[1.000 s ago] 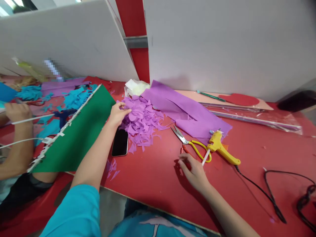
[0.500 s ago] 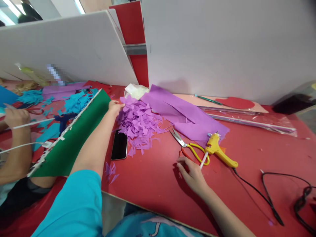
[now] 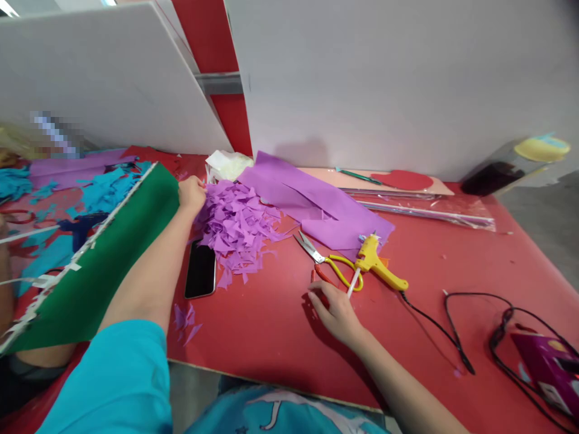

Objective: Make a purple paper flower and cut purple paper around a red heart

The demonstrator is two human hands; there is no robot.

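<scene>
My left hand (image 3: 192,196) reaches to the left edge of a heap of cut purple paper pieces (image 3: 239,223). Its fingers are closed together there; what lies between them is hidden. Below the heap is a black-screened phone (image 3: 201,269). On the red table, my right hand (image 3: 335,308) rests with fingers loosely bent and apart, nothing seen in them. Close to its fingertips lie scissors (image 3: 315,253) with red and yellow handles, blades slightly apart. A yellow glue gun (image 3: 376,263), its white glue stick (image 3: 354,283) projecting towards my right hand, lies beside the scissors.
Purple sheets (image 3: 335,211) lie behind the scissors. A green panel (image 3: 108,259) with a white edge leans at left, near another person's arm (image 3: 5,271). Black cable (image 3: 497,334) loops at right. White boards (image 3: 398,78) stand behind; a dark bottle (image 3: 488,175) leans there.
The view has turned to the right, so the table things appear further left. My left hand stays by the heap and my right hand by the scissors.
</scene>
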